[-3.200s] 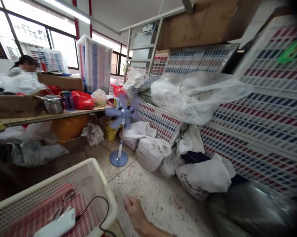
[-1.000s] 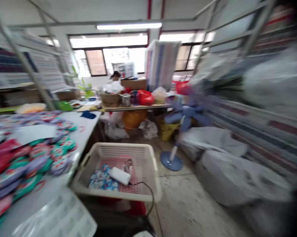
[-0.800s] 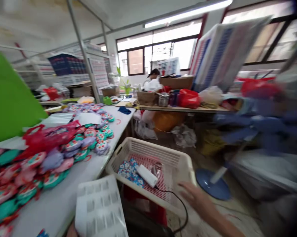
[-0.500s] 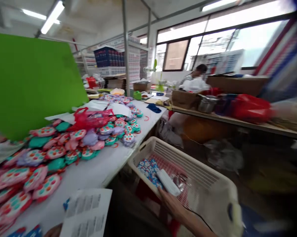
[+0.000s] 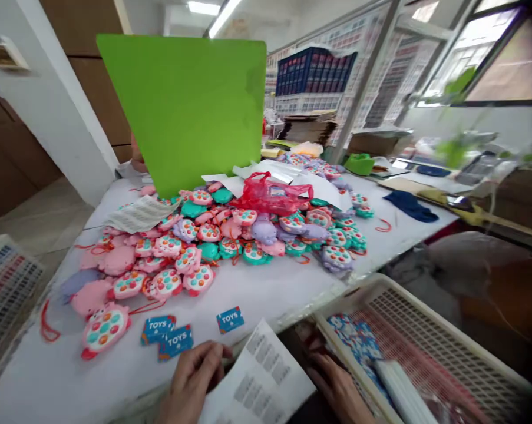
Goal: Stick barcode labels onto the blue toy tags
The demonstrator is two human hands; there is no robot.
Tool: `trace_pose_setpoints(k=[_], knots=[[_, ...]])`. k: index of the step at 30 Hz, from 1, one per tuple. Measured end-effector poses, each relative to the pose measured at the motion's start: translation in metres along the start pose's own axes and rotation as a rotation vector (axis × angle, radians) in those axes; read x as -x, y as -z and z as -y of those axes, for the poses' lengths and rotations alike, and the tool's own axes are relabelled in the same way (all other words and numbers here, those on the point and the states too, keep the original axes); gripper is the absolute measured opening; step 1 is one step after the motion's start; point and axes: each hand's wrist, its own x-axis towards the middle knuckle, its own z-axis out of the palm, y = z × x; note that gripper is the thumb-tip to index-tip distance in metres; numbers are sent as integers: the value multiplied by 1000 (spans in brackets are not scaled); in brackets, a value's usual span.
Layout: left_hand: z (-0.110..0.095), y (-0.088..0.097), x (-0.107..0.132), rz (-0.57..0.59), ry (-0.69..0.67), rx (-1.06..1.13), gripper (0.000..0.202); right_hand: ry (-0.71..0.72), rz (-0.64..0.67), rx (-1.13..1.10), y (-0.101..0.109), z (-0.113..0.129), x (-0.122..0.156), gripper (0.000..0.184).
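Note:
At the table's front edge, my left hand (image 5: 195, 377) has its fingers curled at the left side of a white sheet (image 5: 261, 377) printed with blocks of small dark text. Part of its grip is hidden behind the paper. My right hand (image 5: 339, 386) is between the sheet and the basket wall, its visible fingers stretched out and nothing seen in them. Ahead of my left hand lie blue cards marked TOYS (image 5: 177, 340), with a single TOYS card (image 5: 230, 319) to their right. Animal-shaped toys with coloured round buttons (image 5: 166, 284) cover the table beyond.
A cream plastic basket (image 5: 425, 306) on my right holds small blue printed pieces (image 5: 356, 338) and a white roll-like item (image 5: 402, 388). A red plastic bag (image 5: 272, 197) lies on the toys. Behind stands a green board (image 5: 195, 106). Another basket (image 5: 9, 294) is at left.
The view has swung left, toward the table. My right hand has come out of the basket to beside the sheet. More of my left hand shows beside the same sheet.

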Motion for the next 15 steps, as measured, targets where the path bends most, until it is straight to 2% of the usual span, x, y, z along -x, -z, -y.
trace_pose_setpoints(k=[2, 4, 5, 7, 9, 10, 12, 13, 15], knots=[[2, 7, 1, 3, 19, -29, 52, 26, 59, -6, 6, 6, -5, 22], [3, 10, 2, 20, 28, -71, 50, 54, 124, -62, 28, 18, -15, 18], [3, 10, 2, 28, 24, -97, 48, 75, 170, -118, 42, 29, -24, 17], [0, 8, 3, 42, -2, -161, 46, 94, 92, -296, 69, 63, -46, 21], [-3, 4, 4, 77, -32, -215, 47, 179, 118, -378, 85, 103, -66, 32], [-5, 2, 5, 97, -45, -221, 49, 237, 166, -392, 86, 121, -73, 35], [-7, -1, 8, 143, -74, -207, 51, 293, 320, -405, 79, 142, -76, 16], [-6, -2, 10, 160, -87, -203, 50, 289, 362, -405, 72, 144, -74, 13], [0, -3, 14, 157, -117, -244, 43, 255, 382, -403, 57, 135, -68, 19]])
